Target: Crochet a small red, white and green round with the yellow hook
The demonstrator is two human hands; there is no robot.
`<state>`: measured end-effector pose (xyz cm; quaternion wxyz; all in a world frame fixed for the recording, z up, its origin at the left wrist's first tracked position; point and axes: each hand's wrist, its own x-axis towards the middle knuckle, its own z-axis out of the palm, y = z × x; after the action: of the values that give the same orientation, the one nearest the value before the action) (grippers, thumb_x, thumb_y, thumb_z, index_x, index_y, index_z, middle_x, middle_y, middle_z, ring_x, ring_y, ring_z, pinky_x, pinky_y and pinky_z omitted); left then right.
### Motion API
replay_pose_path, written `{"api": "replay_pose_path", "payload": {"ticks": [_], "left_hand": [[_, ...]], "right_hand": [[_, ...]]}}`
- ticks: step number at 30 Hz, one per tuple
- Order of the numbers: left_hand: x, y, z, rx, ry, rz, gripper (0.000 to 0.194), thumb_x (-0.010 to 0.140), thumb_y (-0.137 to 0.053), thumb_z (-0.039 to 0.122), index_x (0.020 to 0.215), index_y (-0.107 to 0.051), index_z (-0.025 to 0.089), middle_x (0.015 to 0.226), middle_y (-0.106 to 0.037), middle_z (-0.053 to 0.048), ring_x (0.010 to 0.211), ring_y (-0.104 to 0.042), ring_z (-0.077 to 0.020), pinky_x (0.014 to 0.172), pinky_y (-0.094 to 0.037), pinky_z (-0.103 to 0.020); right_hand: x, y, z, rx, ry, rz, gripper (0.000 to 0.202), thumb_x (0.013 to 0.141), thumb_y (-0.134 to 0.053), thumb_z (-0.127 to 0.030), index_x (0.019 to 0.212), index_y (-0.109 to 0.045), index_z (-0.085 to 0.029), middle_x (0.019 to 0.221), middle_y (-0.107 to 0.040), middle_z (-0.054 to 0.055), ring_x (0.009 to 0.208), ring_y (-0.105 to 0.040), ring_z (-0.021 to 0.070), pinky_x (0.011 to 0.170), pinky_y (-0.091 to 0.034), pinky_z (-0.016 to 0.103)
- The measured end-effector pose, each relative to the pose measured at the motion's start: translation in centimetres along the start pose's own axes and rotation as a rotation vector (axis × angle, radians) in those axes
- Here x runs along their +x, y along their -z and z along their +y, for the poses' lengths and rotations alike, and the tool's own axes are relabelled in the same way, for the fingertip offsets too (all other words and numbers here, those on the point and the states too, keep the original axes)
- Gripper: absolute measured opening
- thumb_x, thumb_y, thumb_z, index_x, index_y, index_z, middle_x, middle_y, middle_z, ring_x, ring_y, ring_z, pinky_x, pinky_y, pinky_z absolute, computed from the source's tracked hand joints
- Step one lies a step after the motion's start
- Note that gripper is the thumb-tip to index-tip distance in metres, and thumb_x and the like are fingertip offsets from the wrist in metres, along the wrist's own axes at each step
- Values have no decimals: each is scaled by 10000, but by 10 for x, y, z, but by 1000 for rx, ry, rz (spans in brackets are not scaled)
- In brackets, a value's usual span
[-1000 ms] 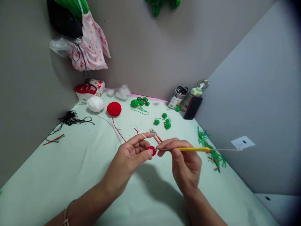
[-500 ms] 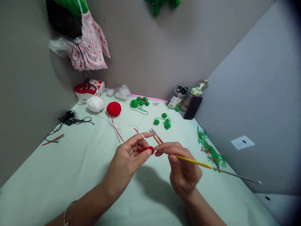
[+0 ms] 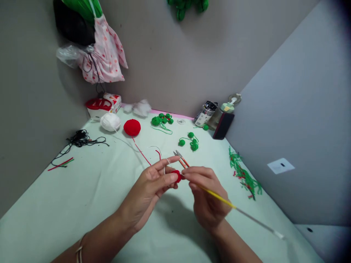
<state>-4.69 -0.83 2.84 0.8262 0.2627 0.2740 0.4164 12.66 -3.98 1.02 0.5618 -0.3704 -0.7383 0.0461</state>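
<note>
Between thumb and fingers, my left hand (image 3: 149, 188) pinches a small red crochet piece (image 3: 178, 176). White yarn loops over its raised index finger. My right hand (image 3: 210, 195) grips a crochet hook (image 3: 219, 196) with a yellow handle, its far metal end slanting down to the right. The hook's working tip meets the red piece, though fingers partly cover it. A red yarn ball (image 3: 132, 127) and a white yarn ball (image 3: 110, 122) lie beyond the left hand, with strands running toward it. Orange-handled thread snips (image 3: 182, 160) rest just behind the fingertips.
Green crocheted balls (image 3: 194, 145) and a green yarn bundle (image 3: 157, 121) lie farther back. Black cord (image 3: 81, 137) is at left; green and red scraps (image 3: 244, 175) are at right. A phone (image 3: 223, 126) leans by a bottle and a pen holder (image 3: 205, 114).
The hook's far end has swung downward and left as my right hand turned. My left hand has shifted slightly right and rotated, showing more of the red piece.
</note>
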Motion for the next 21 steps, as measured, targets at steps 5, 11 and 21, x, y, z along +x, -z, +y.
{"api": "replay_pose_path", "payload": {"ticks": [5, 11, 21], "left_hand": [[0, -1, 2, 105, -126, 50, 366, 803, -888, 265, 1164, -828, 272, 790, -659, 29, 778, -578, -125, 834, -469, -272], [0, -1, -7, 147, -171, -18, 360, 826, -881, 262, 1179, -825, 304, 851, -693, 11, 854, -616, -145, 864, -480, -289], [5, 0, -7, 27, 0, -18, 400, 795, -923, 316, 1178, -836, 237, 885, -719, -5, 740, -556, -96, 791, -474, -239]], "right_hand": [[10, -3, 0, 391, -309, 137, 195, 1045, -589, -192, 1052, -775, -247, 874, -734, 47, 714, -693, 184, 642, -596, 352], [13, -9, 0, 397, -317, 70, 156, 1021, -660, -220, 1033, -809, -266, 938, -784, 58, 911, -734, 215, 767, -621, 359], [0, -6, 0, -43, -8, 1, 442, 961, -652, -23, 1275, -768, -312, 1092, -760, 70, 942, -734, 198, 779, -612, 337]]}}
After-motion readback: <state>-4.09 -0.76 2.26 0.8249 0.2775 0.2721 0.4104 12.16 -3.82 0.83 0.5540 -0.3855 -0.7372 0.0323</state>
